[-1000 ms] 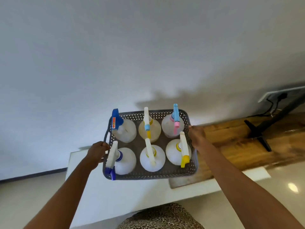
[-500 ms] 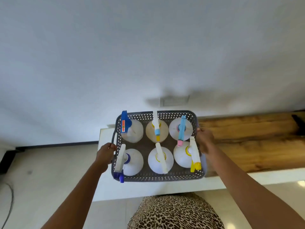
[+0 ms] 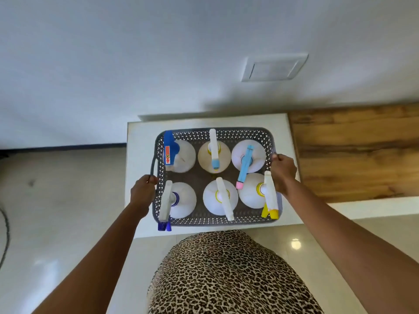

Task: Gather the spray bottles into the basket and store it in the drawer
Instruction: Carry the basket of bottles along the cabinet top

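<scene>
Basket holds all six spray bottles. Left hand and right hand grip its sides. Next, I think: carry it level to the drawer.

A single wide-angle camera, worn on the person's head, looks forward and steeply down past a leopard-print garment at the bottom edge and along two outstretched bare arms. The dark grey perforated plastic basket shows close, at mid-frame, over a white cabinet top. A pale painted wall fills the upper half; glossy beige floor tiles lie left, a brown wooden board right.
</scene>
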A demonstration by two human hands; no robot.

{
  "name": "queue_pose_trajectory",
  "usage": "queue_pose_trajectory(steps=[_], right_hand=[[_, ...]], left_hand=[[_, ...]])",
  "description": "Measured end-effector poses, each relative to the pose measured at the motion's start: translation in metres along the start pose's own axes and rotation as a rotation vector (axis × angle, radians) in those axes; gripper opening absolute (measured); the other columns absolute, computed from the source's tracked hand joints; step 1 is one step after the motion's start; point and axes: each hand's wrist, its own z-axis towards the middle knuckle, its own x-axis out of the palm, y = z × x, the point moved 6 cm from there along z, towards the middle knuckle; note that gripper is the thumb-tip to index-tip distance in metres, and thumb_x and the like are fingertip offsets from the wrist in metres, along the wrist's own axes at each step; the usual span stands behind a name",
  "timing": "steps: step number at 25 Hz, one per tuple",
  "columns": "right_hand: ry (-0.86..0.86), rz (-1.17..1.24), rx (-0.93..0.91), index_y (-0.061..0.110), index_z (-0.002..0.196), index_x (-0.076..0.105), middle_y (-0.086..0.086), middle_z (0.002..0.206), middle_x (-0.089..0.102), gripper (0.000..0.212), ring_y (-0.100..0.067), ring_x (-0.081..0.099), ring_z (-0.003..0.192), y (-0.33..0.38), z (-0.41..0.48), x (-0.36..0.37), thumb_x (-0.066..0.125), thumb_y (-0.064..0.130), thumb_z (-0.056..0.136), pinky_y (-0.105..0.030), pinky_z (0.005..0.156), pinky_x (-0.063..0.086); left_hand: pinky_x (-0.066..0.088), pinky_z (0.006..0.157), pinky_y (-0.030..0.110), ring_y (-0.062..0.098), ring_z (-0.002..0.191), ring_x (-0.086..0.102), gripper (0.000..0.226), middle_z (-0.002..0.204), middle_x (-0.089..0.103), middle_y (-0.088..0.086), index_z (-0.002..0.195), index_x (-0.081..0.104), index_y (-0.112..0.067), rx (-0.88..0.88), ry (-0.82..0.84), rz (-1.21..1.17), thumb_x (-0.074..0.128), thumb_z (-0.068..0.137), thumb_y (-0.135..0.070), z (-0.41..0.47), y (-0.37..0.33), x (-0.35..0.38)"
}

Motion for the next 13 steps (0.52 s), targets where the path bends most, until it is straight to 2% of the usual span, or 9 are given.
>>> queue_pose_trajectory(steps=[5,9,13], right_hand=[[0.004,-0.066,-0.027,0.004,0.102,0.066,-0.021,0.111,0.065,0.031,-0.035,0.058,0.101,-0.021,0.015,0.026,0.041,0.022,0.097,-0.033,0.078,0.042],[0.022,-0.068,-0.051,0.002,0.103,0.065,-0.022,0.11,0.065,0.033,-0.036,0.057,0.102,-0.027,0.02,0.036,0.039,0.021,0.097,-0.03,0.075,0.038],[0.04,-0.067,-0.062,0.003,0.107,0.065,-0.021,0.113,0.064,0.033,-0.036,0.057,0.104,-0.028,0.023,0.046,0.038,0.02,0.098,-0.033,0.082,0.043]], left_hand=[[0.046,0.078,0.038,0.025,0.084,0.051,0.026,0.095,0.057,0.011,0.1,0.06,-0.007,-0.053,-0.018,-0.035,0.036,0.094,-0.014,0.013,0.033,0.023],[0.045,0.079,0.036,0.025,0.087,0.052,0.022,0.097,0.056,0.009,0.097,0.057,-0.01,-0.081,-0.013,-0.078,0.036,0.095,-0.015,0.015,0.045,0.029],[0.044,0.079,0.034,0.023,0.088,0.052,0.025,0.097,0.056,0.008,0.098,0.057,-0.009,-0.082,-0.04,-0.058,0.034,0.096,-0.018,0.019,0.051,0.031]])
